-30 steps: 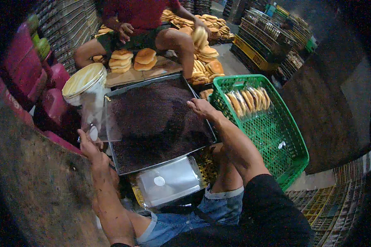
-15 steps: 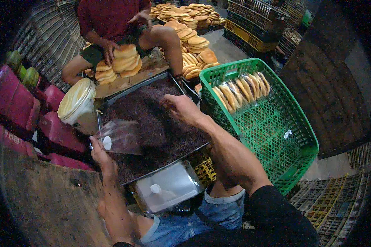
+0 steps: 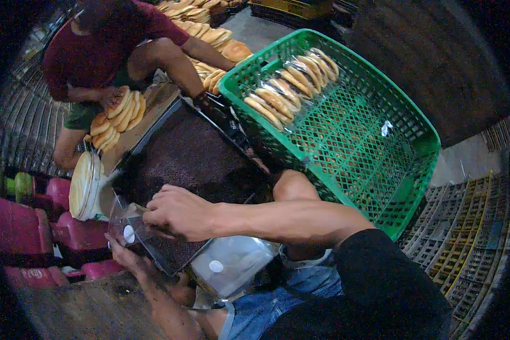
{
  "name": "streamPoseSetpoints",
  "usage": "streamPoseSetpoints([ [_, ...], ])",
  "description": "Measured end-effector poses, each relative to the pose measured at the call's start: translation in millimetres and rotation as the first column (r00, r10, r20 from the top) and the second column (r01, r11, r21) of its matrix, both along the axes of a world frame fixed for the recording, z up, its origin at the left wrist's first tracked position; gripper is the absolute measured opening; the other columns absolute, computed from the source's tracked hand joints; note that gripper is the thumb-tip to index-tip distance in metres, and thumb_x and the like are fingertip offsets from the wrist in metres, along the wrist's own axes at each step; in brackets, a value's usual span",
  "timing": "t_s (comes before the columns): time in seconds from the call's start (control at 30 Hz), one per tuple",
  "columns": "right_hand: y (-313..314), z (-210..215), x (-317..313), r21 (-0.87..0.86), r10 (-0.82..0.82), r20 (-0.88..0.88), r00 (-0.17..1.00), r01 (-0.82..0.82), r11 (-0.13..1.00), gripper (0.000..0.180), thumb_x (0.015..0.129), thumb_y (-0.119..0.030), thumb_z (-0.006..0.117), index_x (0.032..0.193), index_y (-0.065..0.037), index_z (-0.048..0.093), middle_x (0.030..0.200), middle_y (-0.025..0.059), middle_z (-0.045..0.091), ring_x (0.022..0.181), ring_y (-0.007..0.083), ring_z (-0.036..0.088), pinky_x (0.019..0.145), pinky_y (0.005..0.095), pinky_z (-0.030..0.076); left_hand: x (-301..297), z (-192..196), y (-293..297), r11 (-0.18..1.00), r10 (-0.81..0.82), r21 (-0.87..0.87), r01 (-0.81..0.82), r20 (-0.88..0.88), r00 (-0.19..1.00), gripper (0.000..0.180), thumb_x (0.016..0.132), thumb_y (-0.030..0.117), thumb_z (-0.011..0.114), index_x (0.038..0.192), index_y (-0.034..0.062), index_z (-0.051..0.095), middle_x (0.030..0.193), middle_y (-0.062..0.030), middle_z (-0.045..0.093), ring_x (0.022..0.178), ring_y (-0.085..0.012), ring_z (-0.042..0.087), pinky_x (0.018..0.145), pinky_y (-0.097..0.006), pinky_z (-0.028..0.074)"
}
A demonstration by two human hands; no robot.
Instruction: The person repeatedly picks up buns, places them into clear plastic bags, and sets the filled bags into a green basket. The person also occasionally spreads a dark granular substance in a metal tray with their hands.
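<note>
My left hand (image 3: 127,256) pinches a clear plastic bag (image 3: 129,233) with a round white label, over the near left corner of a large tray (image 3: 170,107). Curled in at the bag's other edge, my right hand (image 3: 178,212) appears to pinch it; its fingertips are partly hidden. Dark brown granules (image 3: 184,144) fill the tray below my hands. By my lap lies a stack of flat clear bags (image 3: 235,263), the top one with a white round label.
A green basket (image 3: 374,62) on the right holds a row of bagged buns (image 3: 294,88). Across the tray, a person (image 3: 96,54) handles flat buns (image 3: 119,119). A lidded white bucket (image 3: 85,187) and magenta seats (image 3: 25,226) stand left. More buns (image 3: 209,37) lie behind.
My right hand has moved left and nearer, from over the tray to the bag in my left hand. The view has shifted right. The person opposite has leaned and reached an arm toward the buns behind the basket.
</note>
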State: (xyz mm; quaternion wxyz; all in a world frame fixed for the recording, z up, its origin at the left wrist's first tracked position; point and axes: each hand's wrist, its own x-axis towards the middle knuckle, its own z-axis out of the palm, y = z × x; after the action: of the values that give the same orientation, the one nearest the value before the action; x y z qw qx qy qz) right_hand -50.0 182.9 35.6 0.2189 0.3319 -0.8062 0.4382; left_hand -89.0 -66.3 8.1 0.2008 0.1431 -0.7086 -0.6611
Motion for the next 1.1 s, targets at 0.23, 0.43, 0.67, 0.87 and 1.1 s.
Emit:
streamPoseSetpoints([
  [0.23,8,-21,-4,0.073,-0.188,0.181,0.965,0.177,0.981,0.031,0.085,-0.032,0.07,0.092,-0.002,0.065,0.084,0.0156,0.065,0.09,0.0367,0.065,0.079,0.0467,0.053,-14,7,-28,0.99,0.02,0.133,-0.041,0.161,0.987,0.059,0.1,0.05,0.048,0.118,-0.0045,0.061,0.104,-0.0121,0.065,0.088,-0.0241,0.064,0.076,-0.039,0.054],
  [0.43,38,-12,4,0.351,-0.096,0.61,0.787,-0.16,0.923,0.047,0.083,-0.039,0.074,0.103,0.002,0.063,0.096,0.0217,0.069,0.101,0.0416,0.065,0.095,0.0565,0.048,-11,0,-18,0.967,0.028,0.248,-0.065,0.148,0.989,0.051,0.099,0.054,0.05,0.1,0.0036,0.06,0.074,-0.0026,0.055,0.059,-0.0139,0.052,0.052,-0.027,0.045],
  [0.67,33,-28,1,0.354,-0.225,0.302,0.926,0.111,0.929,0.052,0.083,-0.041,0.073,0.112,0.0,0.062,0.1,0.021,0.07,0.101,0.0412,0.066,0.097,0.0588,0.045,-12,-7,-22,0.971,-0.021,0.237,-0.022,0.18,0.983,0.05,0.1,0.052,0.049,0.098,0.003,0.061,0.067,0.0001,0.051,0.054,-0.012,0.049,0.048,-0.026,0.043],
  [0.87,39,-10,5,0.425,-0.105,0.525,0.844,-0.154,0.892,0.052,0.084,-0.041,0.073,0.112,0.0,0.061,0.102,0.0199,0.07,0.101,0.0383,0.066,0.089,0.0511,0.051,-8,-15,-37,0.961,-0.043,0.276,0.015,0.095,0.995,0.046,0.101,0.052,0.048,0.096,0.0087,0.061,0.062,0.0034,0.045,0.05,-0.0095,0.043,0.043,-0.025,0.037],
  [1.1,39,-20,4,0.469,-0.14,0.551,0.822,-0.167,0.867,0.051,0.086,-0.04,0.071,0.115,0.0,0.06,0.104,0.0204,0.069,0.103,0.0391,0.065,0.088,0.0502,0.052,-10,-18,-22,0.74,-0.254,0.658,0.139,0.082,0.964,0.037,0.103,0.045,0.045,0.084,0.0146,0.055,0.053,0.006,0.03,0.043,-0.006,0.028,0.037,-0.023,0.027],
])
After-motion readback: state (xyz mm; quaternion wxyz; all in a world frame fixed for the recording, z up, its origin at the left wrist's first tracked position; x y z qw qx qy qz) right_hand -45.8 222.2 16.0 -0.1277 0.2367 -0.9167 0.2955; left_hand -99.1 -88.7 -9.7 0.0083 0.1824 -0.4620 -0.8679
